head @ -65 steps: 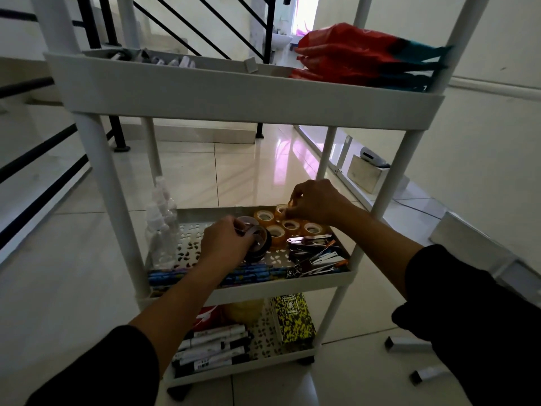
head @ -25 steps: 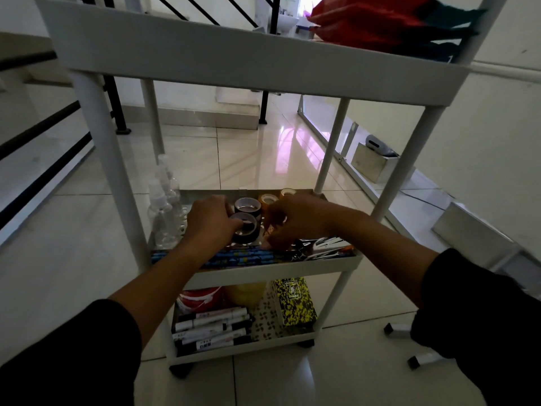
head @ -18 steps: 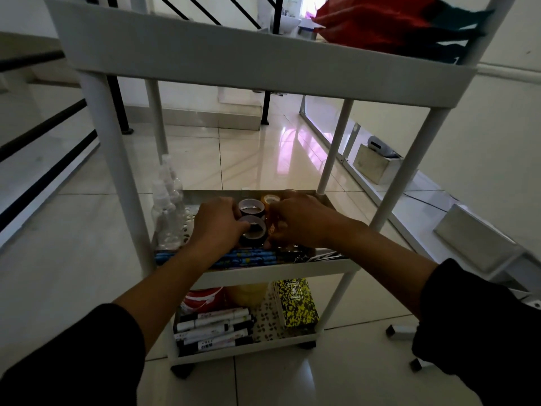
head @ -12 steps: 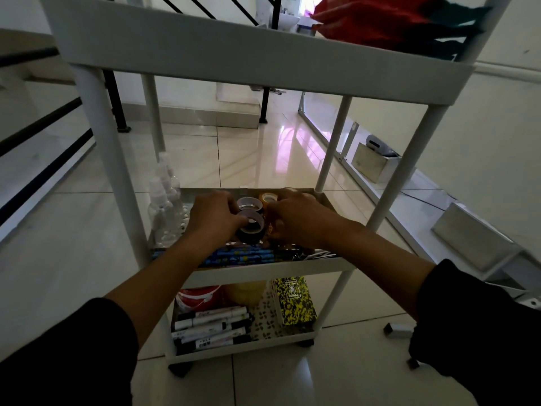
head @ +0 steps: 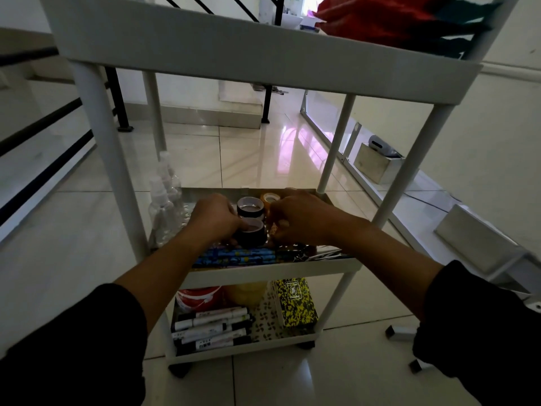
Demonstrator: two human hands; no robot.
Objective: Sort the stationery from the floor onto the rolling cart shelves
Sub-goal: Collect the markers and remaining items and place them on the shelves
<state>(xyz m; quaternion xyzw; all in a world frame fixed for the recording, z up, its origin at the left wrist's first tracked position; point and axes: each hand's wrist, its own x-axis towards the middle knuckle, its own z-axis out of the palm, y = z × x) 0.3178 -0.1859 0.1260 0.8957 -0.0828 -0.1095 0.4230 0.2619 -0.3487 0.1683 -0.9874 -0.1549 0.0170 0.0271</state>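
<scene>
Both my hands reach into the middle shelf point(head: 275, 271) of the white rolling cart. My left hand point(head: 215, 219) grips the near dark tape roll point(head: 252, 234) from its left side. A second dark tape roll point(head: 249, 206) stands just behind it. My right hand point(head: 298, 218) curls over small clear-brown tape rolls; one clear tape roll point(head: 270, 199) shows beyond its fingers. Blue patterned pens point(head: 237, 257) lie along the shelf's front edge. Metal clips point(head: 322, 254) lie at the shelf's right front, partly hidden by my right forearm.
Clear spray bottles point(head: 164, 206) stand at the shelf's left end. The bottom shelf holds markers point(head: 212, 326), a yellow-black box point(head: 295, 303) and a red tub point(head: 197, 297). Red bags point(head: 389, 22) sit on the top shelf. Staple boxes point(head: 399, 332) lie on the tiled floor at right.
My left hand set a dark tape roll behind and now holds a second one in front of it. My right hand shifted left from the far tape rolls to beside the dark rolls.
</scene>
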